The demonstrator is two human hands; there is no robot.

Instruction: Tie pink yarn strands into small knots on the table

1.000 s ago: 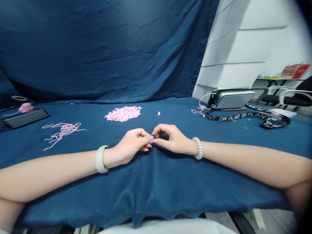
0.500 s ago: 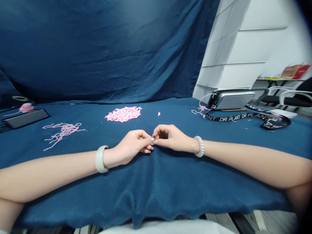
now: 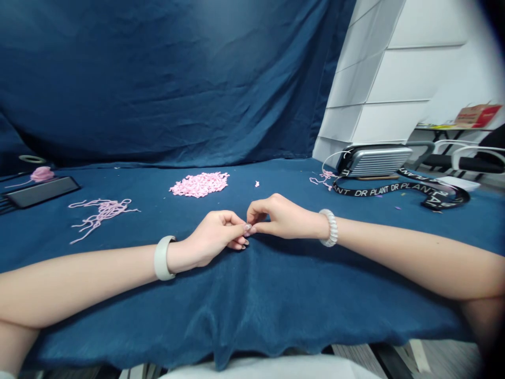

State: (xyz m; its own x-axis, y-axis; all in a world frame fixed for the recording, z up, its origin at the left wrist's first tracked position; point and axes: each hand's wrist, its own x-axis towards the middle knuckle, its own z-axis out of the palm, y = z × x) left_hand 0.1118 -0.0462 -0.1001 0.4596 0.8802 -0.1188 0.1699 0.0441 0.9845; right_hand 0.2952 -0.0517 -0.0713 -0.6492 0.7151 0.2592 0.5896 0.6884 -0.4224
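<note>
My left hand (image 3: 215,237) and my right hand (image 3: 282,218) meet fingertip to fingertip just above the blue cloth (image 3: 307,295). Both are closed in a pinch, thumb against forefinger. Whatever sits between the fingertips is hidden or too small to make out. Beyond the hands lies a heap of small pink knotted pieces (image 3: 199,185). One single pink piece (image 3: 257,184) rests apart, to the right of the heap. Off to the left, a loose tangle of pink yarn strands (image 3: 104,212) spreads on the cloth.
At far left a pink yarn ball (image 3: 42,174) sits by a dark flat device (image 3: 43,192). On the right stand a silver ribbed case (image 3: 381,161), a black lettered strap (image 3: 366,190) and more pink strands (image 3: 324,179). A blue curtain (image 3: 165,84) hangs behind.
My right hand and wrist have shifted slightly up and to the right, its fingertips still at the left hand's. My left hand has stayed almost still.
</note>
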